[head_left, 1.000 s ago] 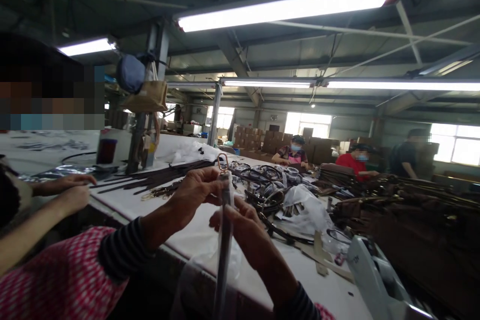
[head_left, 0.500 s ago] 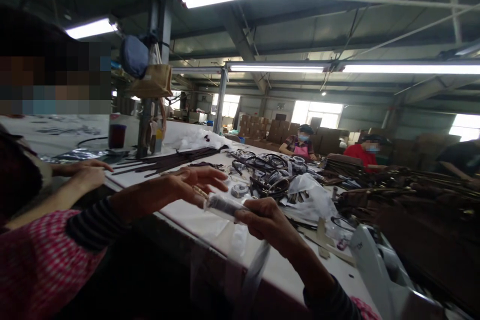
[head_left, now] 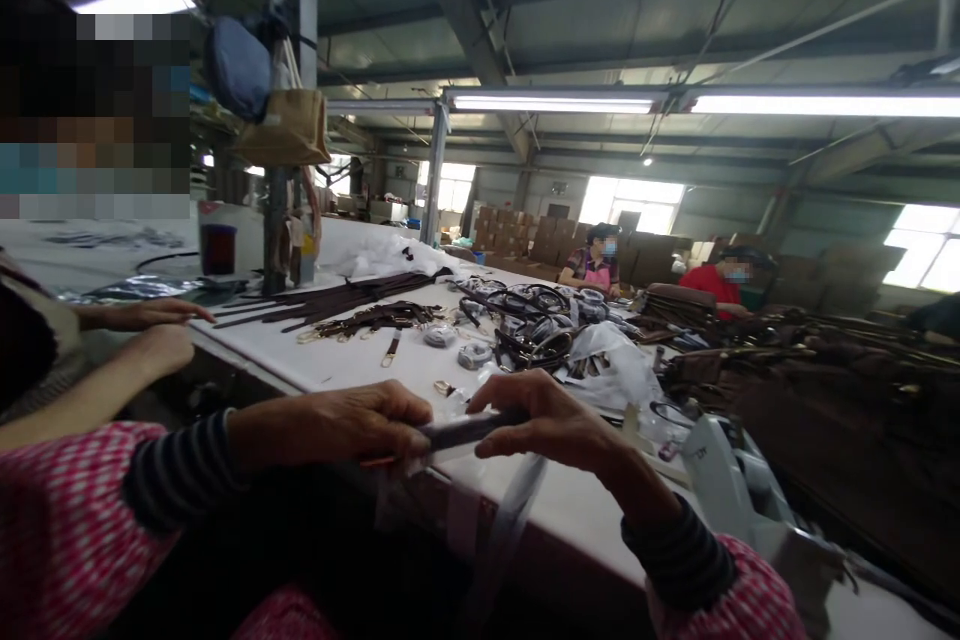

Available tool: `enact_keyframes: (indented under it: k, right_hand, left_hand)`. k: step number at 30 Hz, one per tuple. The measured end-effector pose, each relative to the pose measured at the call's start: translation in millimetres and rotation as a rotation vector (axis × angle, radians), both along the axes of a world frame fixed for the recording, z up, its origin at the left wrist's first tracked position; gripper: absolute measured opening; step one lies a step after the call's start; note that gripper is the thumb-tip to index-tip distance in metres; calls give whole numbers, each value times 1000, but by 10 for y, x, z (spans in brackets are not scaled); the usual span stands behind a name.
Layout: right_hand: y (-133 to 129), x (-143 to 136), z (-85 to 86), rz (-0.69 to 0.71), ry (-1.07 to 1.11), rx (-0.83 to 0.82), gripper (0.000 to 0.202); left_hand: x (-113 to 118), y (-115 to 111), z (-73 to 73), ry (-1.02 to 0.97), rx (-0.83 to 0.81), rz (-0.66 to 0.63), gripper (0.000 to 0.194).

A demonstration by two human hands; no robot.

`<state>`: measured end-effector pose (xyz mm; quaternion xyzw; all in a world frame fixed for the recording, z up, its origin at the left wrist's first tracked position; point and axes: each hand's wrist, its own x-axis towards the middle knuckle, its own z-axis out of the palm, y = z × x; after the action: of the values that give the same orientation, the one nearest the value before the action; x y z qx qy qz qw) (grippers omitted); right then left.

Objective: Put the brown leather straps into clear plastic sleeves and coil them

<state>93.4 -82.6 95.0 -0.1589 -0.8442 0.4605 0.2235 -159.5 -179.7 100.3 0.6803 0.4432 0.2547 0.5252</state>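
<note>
A dark bundle in clear plastic wrap point(head_left: 459, 432) stretches between my two hands above the table's front edge. My left hand point(head_left: 360, 423) is closed on its left end, thumb and fingers pinching it. Around the right end curve the thumb and fingers of my right hand point(head_left: 544, 420), bent about the bundle. Something thin and orange shows under my left fingers. Beyond my hands on the white table point(head_left: 277, 350) lie brown straps with gold clasps point(head_left: 375, 320) and wrapped grey coils point(head_left: 474, 355).
Dark cords point(head_left: 532, 320) and a plastic bag point(head_left: 611, 360) lie farther back. A pale tape dispenser point(head_left: 720, 470) stands at the right, beside piled brown goods point(head_left: 825, 400). Another person's forearms point(head_left: 112, 370) rest at the left. Two people sit across the table.
My left hand has moved down from open above the bundle to closed on its left end. My right fingers have loosened from a tight grip. The view has shifted, showing more clasped straps.
</note>
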Motion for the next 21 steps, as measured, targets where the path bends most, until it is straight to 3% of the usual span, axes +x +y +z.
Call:
enact_keyframes:
  k: [5,9,15,18,21]
  right_hand:
    - [78,75,-37,2,189,-92,32]
    - [91,44,-107,-21,266,-101,29]
    - [156,69,-182,-190,229,362,23]
    - [192,82,-210,-258,264,436,22]
    - [180,-19,-329,-330,350,380,22]
  left_hand:
    - [87,-77,-266,-259,-88,62,26]
    - [211,-108,-383,-430,-92,123,25]
    - [295,-89,-542,-496,-154,158,28]
    - [323,-133,-538,-495,-208,201,34]
    - [392,-191,-381,-542,-157,240,32]
